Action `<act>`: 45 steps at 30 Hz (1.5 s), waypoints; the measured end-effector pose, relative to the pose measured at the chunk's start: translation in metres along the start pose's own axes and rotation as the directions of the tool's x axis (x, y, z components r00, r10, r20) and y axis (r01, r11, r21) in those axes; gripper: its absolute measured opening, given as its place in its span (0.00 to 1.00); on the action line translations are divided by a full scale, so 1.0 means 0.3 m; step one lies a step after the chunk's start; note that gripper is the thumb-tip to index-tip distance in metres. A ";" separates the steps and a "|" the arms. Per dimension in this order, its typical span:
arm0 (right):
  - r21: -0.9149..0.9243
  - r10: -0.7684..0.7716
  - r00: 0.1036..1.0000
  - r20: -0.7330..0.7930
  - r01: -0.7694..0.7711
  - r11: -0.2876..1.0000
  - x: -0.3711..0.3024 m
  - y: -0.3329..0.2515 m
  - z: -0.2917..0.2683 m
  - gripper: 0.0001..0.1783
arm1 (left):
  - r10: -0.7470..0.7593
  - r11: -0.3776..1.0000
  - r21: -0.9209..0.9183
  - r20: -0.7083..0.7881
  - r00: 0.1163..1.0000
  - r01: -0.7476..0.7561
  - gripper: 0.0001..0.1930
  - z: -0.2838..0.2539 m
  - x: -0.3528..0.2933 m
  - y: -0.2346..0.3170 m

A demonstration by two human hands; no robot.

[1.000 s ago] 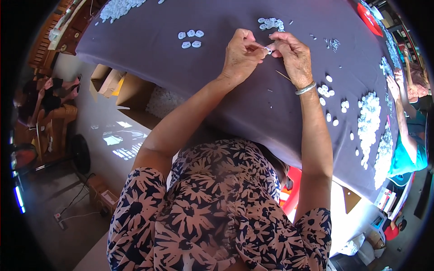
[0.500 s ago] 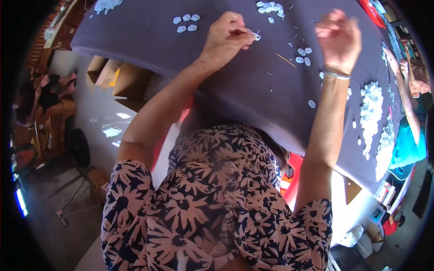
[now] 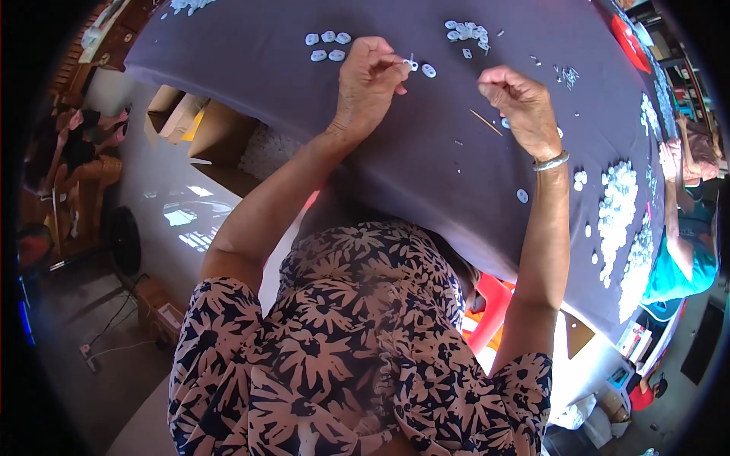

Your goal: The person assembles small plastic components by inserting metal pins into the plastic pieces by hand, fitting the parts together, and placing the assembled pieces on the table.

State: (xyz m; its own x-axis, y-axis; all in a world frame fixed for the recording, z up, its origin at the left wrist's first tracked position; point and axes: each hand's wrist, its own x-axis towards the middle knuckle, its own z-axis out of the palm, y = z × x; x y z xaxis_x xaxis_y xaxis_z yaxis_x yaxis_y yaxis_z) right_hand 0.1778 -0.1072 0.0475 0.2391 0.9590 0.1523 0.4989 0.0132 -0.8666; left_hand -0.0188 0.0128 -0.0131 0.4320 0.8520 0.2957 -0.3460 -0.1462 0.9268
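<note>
My left hand, above the dark cloth, pinches a small white plastic piece between thumb and fingertips; a thin sliver sticks up from it. Just right of that piece lies a white oval piece with two holes. My right hand, a bangle on its wrist, hovers to the right with thumb and forefinger pressed together. Whatever they may hold is too small to make out. Beneath this hand, white ovals are mostly hidden. A thin wooden stick lies left of it.
Several white ovals stand grouped at far left, and small white pieces cluster at the far middle. Tiny metal pins lie beyond my right hand. White heaps cover the right side, near a co-worker's arm. An open cardboard box sits below the table's left edge.
My right hand has come left and nearer to me, its fingers now pinched. My left hand has shifted slightly, still gripping the small white piece. The oval beside it now shows clearly.
</note>
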 end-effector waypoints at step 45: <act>0.304 0.121 0.991 -0.047 -0.101 0.947 0.085 -0.018 0.189 0.08 | -0.030 0.961 0.276 0.177 0.984 -0.021 0.16 0.008 -0.021 0.021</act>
State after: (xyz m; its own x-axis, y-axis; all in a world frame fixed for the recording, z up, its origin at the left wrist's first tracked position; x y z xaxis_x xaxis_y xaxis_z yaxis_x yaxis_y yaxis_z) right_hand 0.1338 -0.0668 0.0291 0.3372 0.9390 0.0683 0.1947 0.0015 -0.9809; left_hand -0.0216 0.0053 -0.0086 0.5830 0.7533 0.3043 -0.1117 -0.2968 0.9484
